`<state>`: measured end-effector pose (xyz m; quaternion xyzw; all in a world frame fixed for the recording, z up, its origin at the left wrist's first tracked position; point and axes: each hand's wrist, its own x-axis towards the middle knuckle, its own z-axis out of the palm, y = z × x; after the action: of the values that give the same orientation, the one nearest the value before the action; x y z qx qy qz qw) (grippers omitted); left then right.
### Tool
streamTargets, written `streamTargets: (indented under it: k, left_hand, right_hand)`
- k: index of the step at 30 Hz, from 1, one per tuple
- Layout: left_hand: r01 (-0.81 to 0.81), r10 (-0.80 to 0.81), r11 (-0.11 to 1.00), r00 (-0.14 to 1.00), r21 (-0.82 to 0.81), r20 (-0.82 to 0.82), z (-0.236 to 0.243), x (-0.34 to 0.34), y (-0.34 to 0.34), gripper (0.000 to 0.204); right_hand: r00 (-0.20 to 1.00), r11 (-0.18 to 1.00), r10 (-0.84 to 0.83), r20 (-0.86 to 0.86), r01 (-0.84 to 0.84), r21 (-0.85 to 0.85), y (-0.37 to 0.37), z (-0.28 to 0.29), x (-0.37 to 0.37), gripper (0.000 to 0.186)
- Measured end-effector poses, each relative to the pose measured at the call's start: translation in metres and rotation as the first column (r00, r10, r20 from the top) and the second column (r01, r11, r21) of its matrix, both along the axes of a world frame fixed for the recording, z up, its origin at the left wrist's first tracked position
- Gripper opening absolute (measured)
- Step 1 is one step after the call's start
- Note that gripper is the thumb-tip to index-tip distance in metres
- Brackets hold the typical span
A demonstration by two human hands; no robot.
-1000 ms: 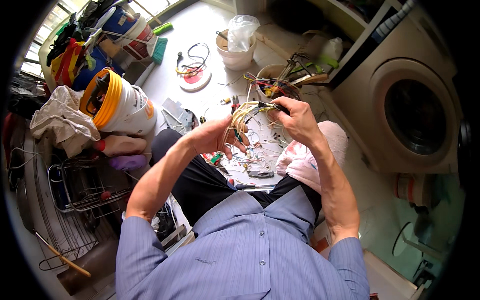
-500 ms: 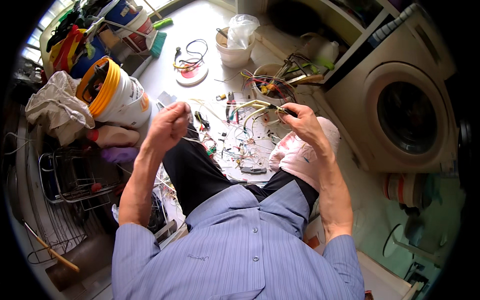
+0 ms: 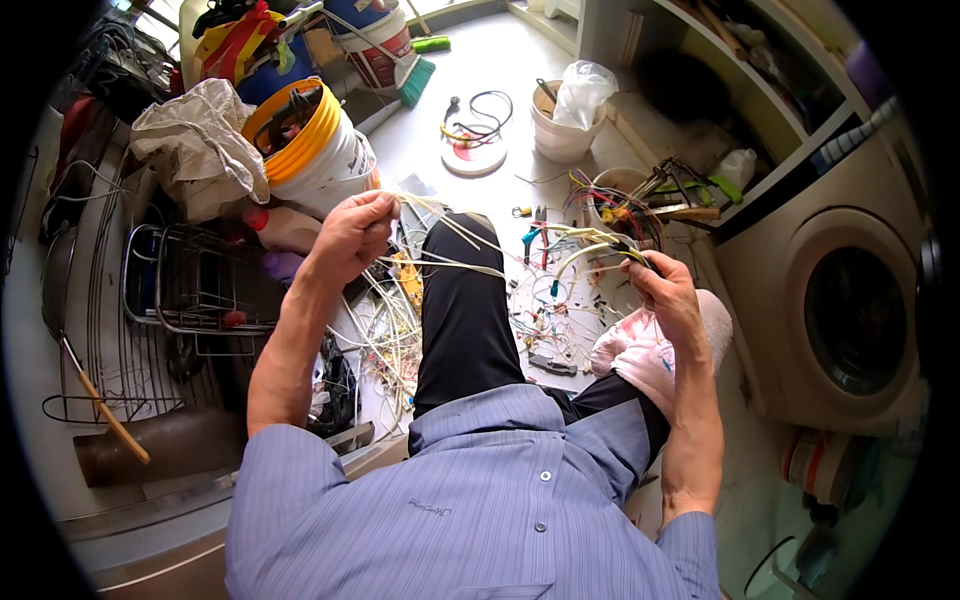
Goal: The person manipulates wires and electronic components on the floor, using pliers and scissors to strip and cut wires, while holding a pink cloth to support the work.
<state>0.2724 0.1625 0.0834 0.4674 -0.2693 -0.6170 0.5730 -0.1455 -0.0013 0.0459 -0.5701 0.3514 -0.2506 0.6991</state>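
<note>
My left hand (image 3: 355, 235), held up over the left side of the floor, is closed around the ends of several thin white wires (image 3: 440, 215). These trail to the right across my black-trousered knee. My right hand (image 3: 668, 290) pinches a bundle of pale yellowish cables (image 3: 585, 245) with a dark part at the fingers. Its loose ends point left, above the scrap-strewn floor. Below the bundle lie pliers with red and teal handles (image 3: 540, 237). A grey hand tool (image 3: 553, 365) rests nearer me, among small wire scraps.
A tangle of wires (image 3: 385, 335) covers the floor by my left leg. Pink cloth (image 3: 655, 340) lies at my right leg. Behind stand a yellow-rimmed bucket (image 3: 290, 110), a white bucket (image 3: 565, 140) and a wire-filled pot (image 3: 615, 182). At right stands a washing machine (image 3: 785, 330); at left, a metal rack (image 3: 190, 290).
My hands are farther apart, the left having moved leftward relative to the floor. White wires now show plainly from my left hand. The head view has swung left.
</note>
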Motion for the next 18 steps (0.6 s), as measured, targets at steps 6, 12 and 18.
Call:
streamTargets:
  k: [6,12,18]
  left_hand:
    - [0.021,-0.028,0.998,0.989,0.053,0.146,0.025,0.008,0.005,0.024]
    - [0.082,-0.119,0.987,0.948,0.135,0.295,0.025,-0.021,0.014,0.022]
    - [0.453,-0.401,0.882,0.58,0.129,0.709,0.001,-0.113,0.029,0.017]
  right_hand:
    - [0.976,0.993,0.014,0.217,-0.039,0.112,0.002,-0.012,0.002,0.02]
    - [0.871,0.919,-0.055,0.488,-0.146,0.365,0.028,-0.024,0.05,0.031]
    - [0.738,0.84,-0.36,0.571,-0.009,0.542,0.029,-0.041,0.099,0.034]
